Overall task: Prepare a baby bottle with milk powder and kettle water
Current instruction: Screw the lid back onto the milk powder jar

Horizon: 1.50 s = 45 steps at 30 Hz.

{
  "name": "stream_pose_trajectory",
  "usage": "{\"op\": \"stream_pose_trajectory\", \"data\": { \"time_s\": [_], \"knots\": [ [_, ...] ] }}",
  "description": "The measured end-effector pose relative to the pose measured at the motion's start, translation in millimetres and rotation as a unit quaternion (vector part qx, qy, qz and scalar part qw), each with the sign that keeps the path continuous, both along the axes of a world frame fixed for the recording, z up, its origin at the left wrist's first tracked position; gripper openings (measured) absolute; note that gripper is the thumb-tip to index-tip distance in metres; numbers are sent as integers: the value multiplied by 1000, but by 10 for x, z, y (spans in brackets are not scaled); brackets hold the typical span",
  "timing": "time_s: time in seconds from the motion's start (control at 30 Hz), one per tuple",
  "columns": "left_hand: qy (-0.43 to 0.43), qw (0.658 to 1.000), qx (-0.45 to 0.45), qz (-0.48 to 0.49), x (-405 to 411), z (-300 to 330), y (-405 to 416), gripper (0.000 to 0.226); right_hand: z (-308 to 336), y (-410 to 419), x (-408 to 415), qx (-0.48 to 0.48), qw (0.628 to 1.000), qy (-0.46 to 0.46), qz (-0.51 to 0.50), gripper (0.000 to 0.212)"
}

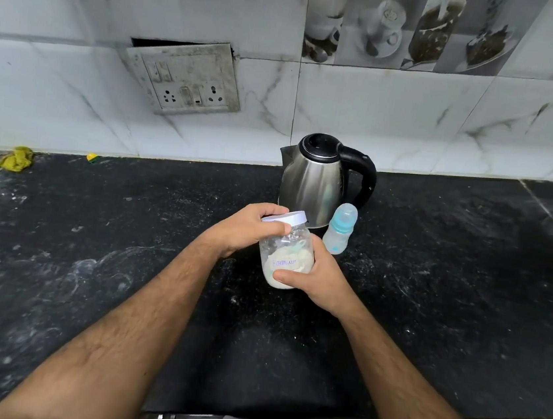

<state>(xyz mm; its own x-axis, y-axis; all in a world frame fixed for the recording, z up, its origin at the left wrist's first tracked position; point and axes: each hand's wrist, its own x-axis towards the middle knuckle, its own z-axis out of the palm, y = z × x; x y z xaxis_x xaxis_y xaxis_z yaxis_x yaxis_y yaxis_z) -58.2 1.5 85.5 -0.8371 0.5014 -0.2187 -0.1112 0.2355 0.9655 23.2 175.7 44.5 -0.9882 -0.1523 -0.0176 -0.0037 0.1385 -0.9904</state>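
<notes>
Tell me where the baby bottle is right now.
In the head view, the baby bottle stands upright on the black counter, right of centre, just in front of the kettle and right of the powder jar.

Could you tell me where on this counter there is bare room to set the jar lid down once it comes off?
The counter is bare left of the left hand, up to the yellow cloth, and right of the baby bottle. It is crowded in the middle, where kettle, bottle and the powder jar, held by the right hand, stand close together.
</notes>
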Motion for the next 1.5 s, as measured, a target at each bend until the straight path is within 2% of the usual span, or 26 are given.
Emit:
{"op": "stream_pose_trajectory", "data": {
  "time_s": [0.07,0.2,0.3,0.4,0.57,0.9,1.03,1.2,1.43,1.5],
  "knots": [
    [-2,1000,5,-16,-17,30,-35,53,10,-17,-15,-11,1000,-2,-8,83],
    [20,1000,9,-4,-80,156,-76,57,74,-56,-67,-17,1000,0,3,80],
    [34,998,55,12,-71,178,-65,45,92,-100,-75,-22,1000,-13,5,86],
    [30,998,54,27,-70,169,-52,28,84,-147,-57,-14,1000,-12,-2,86],
    [26,999,20,13,-83,273,-21,30,107,-186,-74,3,1000,0,-25,92],
    [0,995,96,17,-102,273,-62,28,238,-107,-101,-60,997,-49,20,61],
    [14,993,95,71,-151,209,-60,27,257,-97,-126,-56,997,-45,-13,67],
    [12,988,86,125,-152,145,-78,42,197,-25,-143,-39,998,-41,-40,65],
    [-49,990,106,75,-120,179,13,45,142,-25,-163,-6,997,-14,-74,78],
    [-42,991,101,73,-103,185,89,62,138,-41,-172,7,997,-11,-73,82]
  ]
}}
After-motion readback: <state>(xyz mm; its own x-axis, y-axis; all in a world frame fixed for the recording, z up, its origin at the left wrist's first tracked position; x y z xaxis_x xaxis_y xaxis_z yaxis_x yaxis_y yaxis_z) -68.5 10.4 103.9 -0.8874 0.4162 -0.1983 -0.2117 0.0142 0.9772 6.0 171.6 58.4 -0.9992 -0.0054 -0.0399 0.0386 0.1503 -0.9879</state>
